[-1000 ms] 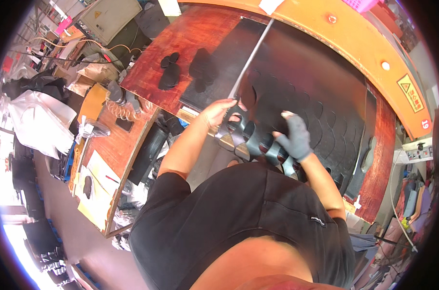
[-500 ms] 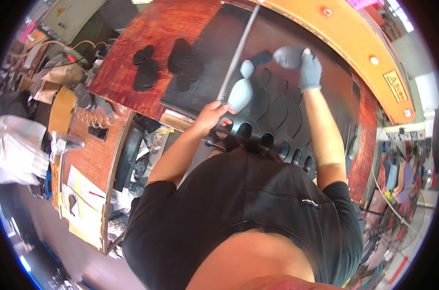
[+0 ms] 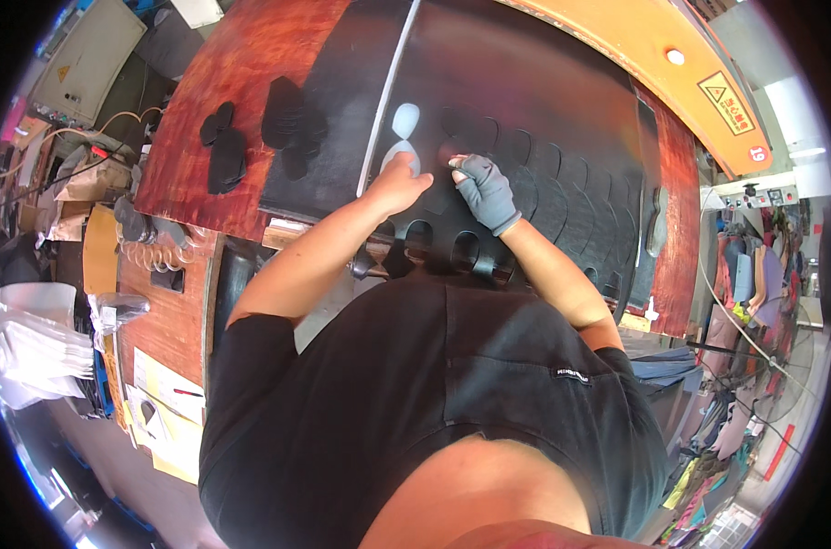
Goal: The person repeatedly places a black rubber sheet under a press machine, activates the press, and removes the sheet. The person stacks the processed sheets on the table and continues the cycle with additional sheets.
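My bare left hand [image 3: 399, 187] rests on the black sheet [image 3: 516, 78], its thumb apart from the fingers. Its fingertips touch the lower of two pale blue sole-shaped patches [image 3: 405, 120]; whether these are holes or pieces I cannot tell. Close by on the right, my right hand [image 3: 487, 194], in a grey glove with bare fingertips, bends its fingers down toward the sheet. What lies under those fingers, if anything, is hidden. Several curved sole outlines [image 3: 555, 165] run across the sheet to the right. Oval cut-outs [image 3: 466, 247] line its near edge.
Two piles of black sole-shaped pieces, one nearer [image 3: 292, 119] and one farther left [image 3: 225, 157], lie toward the red-brown table's [image 3: 173, 174] left end. A pale strip [image 3: 388, 96] crosses the sheet. An orange machine beam [image 3: 635, 46] spans the back. A side table with papers [image 3: 164, 403] stands left.
My right hand has come nearer and left, and the dark sole-shaped piece it held no longer shows in it. My left hand has moved from the sheet's edge onto the pale patch.
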The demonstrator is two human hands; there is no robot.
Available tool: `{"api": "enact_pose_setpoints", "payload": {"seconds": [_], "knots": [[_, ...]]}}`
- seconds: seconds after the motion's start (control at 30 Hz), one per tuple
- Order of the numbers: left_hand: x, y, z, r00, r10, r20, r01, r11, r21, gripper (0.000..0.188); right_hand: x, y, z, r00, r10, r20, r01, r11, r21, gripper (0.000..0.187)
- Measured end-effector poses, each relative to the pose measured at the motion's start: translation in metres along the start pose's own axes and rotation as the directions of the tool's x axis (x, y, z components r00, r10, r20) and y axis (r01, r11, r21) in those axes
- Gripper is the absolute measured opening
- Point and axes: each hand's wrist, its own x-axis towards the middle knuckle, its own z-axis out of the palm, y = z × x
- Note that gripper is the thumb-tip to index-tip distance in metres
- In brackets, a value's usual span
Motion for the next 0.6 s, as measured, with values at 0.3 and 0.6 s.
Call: {"api": "enact_pose_setpoints", "payload": {"seconds": [0.3, 0.6], "knots": [[0.007, 0.001, -0.001, 0.984, -0.126, 0.126, 0.139, 0.985, -0.105, 0.051, -0.016, -0.011, 0.006, 0.995, -0.023, -0.092, 0.027, 0.999, 0.038, 0.015], [0.01, 0.009, -0.006, 0.879, -0.104, 0.466, 0.383, 0.736, -0.558, 0.029, -0.025, -0.016, 0.005, 0.999, 0.012, -0.05, -0.008, 0.997, 0.073, 0.04]]}}
